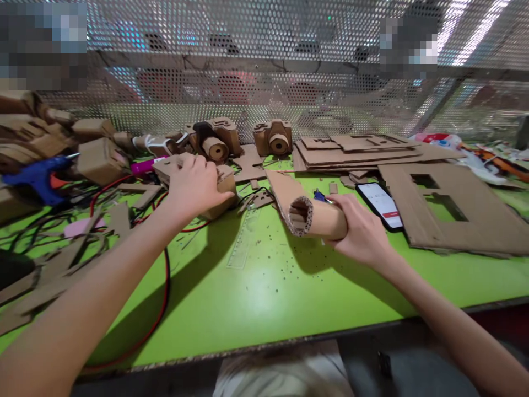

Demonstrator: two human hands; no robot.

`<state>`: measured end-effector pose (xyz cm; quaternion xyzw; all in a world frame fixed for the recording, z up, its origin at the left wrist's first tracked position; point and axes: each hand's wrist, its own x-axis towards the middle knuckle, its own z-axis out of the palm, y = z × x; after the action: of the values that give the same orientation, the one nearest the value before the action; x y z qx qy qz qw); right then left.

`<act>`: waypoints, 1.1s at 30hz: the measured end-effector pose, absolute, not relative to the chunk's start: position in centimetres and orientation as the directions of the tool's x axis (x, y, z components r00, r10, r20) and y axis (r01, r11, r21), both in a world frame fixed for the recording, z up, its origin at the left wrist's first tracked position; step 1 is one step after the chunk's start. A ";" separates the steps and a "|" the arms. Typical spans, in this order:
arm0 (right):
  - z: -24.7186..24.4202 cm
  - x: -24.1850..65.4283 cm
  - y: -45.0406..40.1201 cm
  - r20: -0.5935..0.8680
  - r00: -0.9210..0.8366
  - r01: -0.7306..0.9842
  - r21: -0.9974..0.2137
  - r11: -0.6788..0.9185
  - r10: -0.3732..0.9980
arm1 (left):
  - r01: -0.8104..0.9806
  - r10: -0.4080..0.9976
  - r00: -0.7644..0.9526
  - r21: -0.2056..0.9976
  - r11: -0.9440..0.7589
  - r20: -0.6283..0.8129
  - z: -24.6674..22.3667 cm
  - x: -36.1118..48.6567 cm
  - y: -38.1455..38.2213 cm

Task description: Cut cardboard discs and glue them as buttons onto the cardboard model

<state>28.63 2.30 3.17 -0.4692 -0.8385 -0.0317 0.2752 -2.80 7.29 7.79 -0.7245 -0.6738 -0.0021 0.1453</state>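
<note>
My left hand (194, 184) lies over the top of a cardboard box (225, 193) shaped like a camera body. Its fingers curl over the far side, partly hidden, and the thumb sticks out to the right. In my right hand (361, 226) is a rolled cardboard tube (328, 219), its hollow end with corrugated edges turned toward the left. A flat cardboard flap (283, 190) extends from the tube up and left. Just behind the tube is a small blue object (319, 195), mostly hidden.
Two cardboard cameras (221, 140) stand at the back, near stacked cardboard sheets (359, 157). A phone (380, 207) lies beside a cut-out sheet (491, 220). At left are a blue glue gun (39, 179), cables and scraps. A clear ruler (243, 242) rests on the green table (264, 309).
</note>
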 end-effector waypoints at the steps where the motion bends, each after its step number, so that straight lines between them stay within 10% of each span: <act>1: 3.2 28.7 2.2 0.451 -0.420 0.793 -0.239 0.560 0.787 | 0.973 0.974 0.100 -0.225 -0.053 0.204 7.7 -2.8 7.5; 11: 2.5 29.2 2.0 0.436 -0.429 0.743 -0.328 0.584 0.791 | 0.936 0.895 0.298 -0.284 -0.207 0.331 7.9 -4.7 5.3; 17: 2.3 29.5 1.2 0.727 -0.433 0.728 -0.067 0.682 0.533 | 0.870 0.584 0.467 -0.230 -0.436 0.664 6.1 -6.1 -2.0; 23: 4.8 29.8 1.3 0.818 -0.471 0.799 0.239 0.552 0.329 | 0.858 0.612 0.386 -0.024 -0.513 0.690 4.2 -3.8 -6.6; 33: 8.7 26.1 -1.0 0.663 -0.626 0.778 0.572 0.261 0.411 | 0.763 0.534 0.565 -0.152 -0.628 0.629 6.7 0.1 -7.0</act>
<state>26.14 -0.97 8.70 -0.3860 -0.7696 -0.4696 0.1953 0.09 -6.98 6.72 -0.8596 -0.3771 -0.2743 0.2088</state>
